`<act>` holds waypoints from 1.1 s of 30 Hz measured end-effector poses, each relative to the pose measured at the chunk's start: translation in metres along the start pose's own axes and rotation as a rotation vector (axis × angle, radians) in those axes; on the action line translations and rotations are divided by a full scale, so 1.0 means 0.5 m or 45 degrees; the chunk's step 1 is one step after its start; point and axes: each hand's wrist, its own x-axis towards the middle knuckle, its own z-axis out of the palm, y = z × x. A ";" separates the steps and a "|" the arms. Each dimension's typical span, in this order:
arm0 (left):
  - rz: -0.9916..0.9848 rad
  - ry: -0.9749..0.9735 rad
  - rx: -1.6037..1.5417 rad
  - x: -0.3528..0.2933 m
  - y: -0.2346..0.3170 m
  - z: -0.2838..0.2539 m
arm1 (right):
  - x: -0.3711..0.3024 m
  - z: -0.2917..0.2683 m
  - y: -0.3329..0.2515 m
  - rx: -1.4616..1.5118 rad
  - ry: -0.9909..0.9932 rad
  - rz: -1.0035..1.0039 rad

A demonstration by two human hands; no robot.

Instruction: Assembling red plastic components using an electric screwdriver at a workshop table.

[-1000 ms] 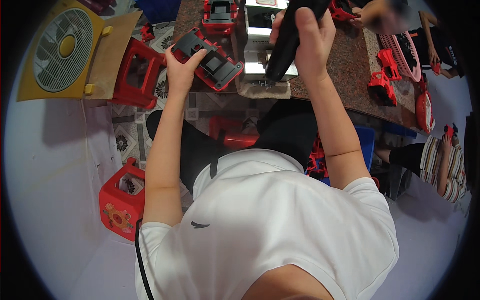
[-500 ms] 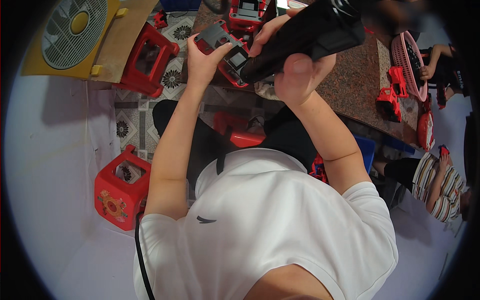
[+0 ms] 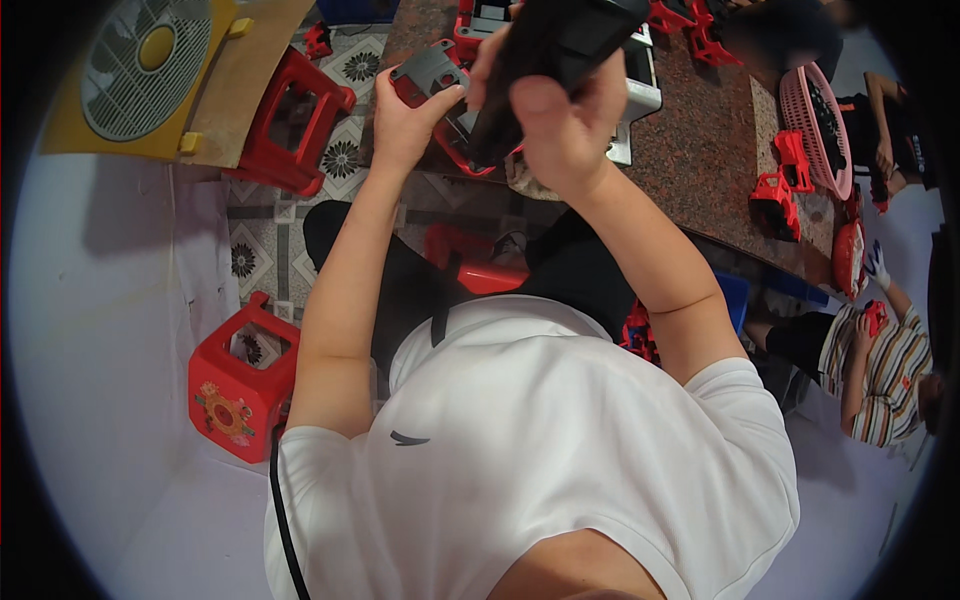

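Observation:
My left hand grips the near-left side of a red-and-grey plastic housing at the table's near edge, thumb lying across its top. In my right hand is a thick black cylindrical tool, tilted, with its lower end down at the right part of the housing. The tool and my fingers hide that contact, so I cannot tell whether they touch. Just beyond lies another red housing with grey parts. Partly behind my right hand stands a white device.
Red plastic parts and a pink basket are on the table's right side. Other people sit beyond, one with a gloved hand. Left are a yellow fan and red stools. A blue bin sits below the table.
My right hand and the black tool have shifted left, and the tool stands steeper. The white device now shows more. My left hand stays put. A co-worker's gloved hand has come into sight.

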 end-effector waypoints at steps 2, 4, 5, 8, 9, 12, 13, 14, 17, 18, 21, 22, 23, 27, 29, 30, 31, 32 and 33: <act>-0.044 -0.020 -0.089 -0.005 0.012 0.000 | -0.002 -0.034 -0.022 0.035 0.077 0.033; -0.052 -0.043 -0.069 0.000 0.015 -0.001 | 0.006 -0.124 -0.038 0.004 -0.001 -0.093; -0.055 -0.058 -0.039 0.005 0.013 -0.004 | 0.017 -0.143 -0.058 -0.190 0.019 -0.136; -0.042 -0.058 -0.092 -0.006 0.024 0.002 | -0.002 -0.185 -0.049 -0.508 0.040 -0.282; -0.062 -0.081 -0.107 -0.005 0.029 0.004 | -0.009 -0.194 -0.047 -0.518 0.044 -0.287; -0.058 -0.084 -0.130 -0.007 0.036 0.006 | -0.025 -0.208 -0.034 -0.527 -0.017 -0.334; -0.072 -0.082 -0.134 -0.008 0.040 0.007 | -0.030 -0.207 -0.030 -0.527 -0.013 -0.335; -0.072 -0.085 -0.132 -0.008 0.039 0.009 | -0.037 -0.202 -0.025 -0.530 0.003 -0.333; -0.040 -0.059 -0.073 -0.008 0.036 0.009 | -0.038 -0.208 -0.021 -0.434 0.020 -0.370; -0.050 -0.065 -0.087 -0.007 0.036 0.008 | -0.037 -0.213 -0.022 -0.338 0.021 -0.410; -0.061 -0.055 -0.108 -0.011 0.038 0.006 | -0.019 -0.216 -0.052 -0.200 0.101 -0.362; -0.051 -0.044 -0.115 -0.008 0.038 0.007 | -0.010 -0.225 -0.052 -0.375 0.031 -0.443; -0.051 -0.046 -0.117 -0.006 0.036 0.007 | -0.013 -0.223 -0.053 -0.377 0.031 -0.444; -0.048 -0.045 -0.092 -0.005 0.036 0.011 | -0.036 -0.221 -0.041 -0.497 0.141 -0.305; -0.040 -0.047 -0.108 -0.006 0.041 0.012 | -0.039 -0.220 -0.032 -0.505 0.116 -0.321; -0.053 -0.046 -0.092 -0.005 0.043 0.010 | -0.036 -0.218 -0.027 -0.455 0.056 -0.359; -0.067 -0.049 -0.077 -0.005 0.043 0.009 | -0.033 -0.215 -0.022 -0.408 -0.002 -0.396; -0.067 -0.053 -0.079 -0.004 0.040 0.008 | -0.021 -0.210 -0.019 -0.334 -0.001 -0.351; -0.068 -0.056 -0.098 -0.004 0.034 0.006 | -0.007 -0.211 -0.027 -0.446 0.068 -0.100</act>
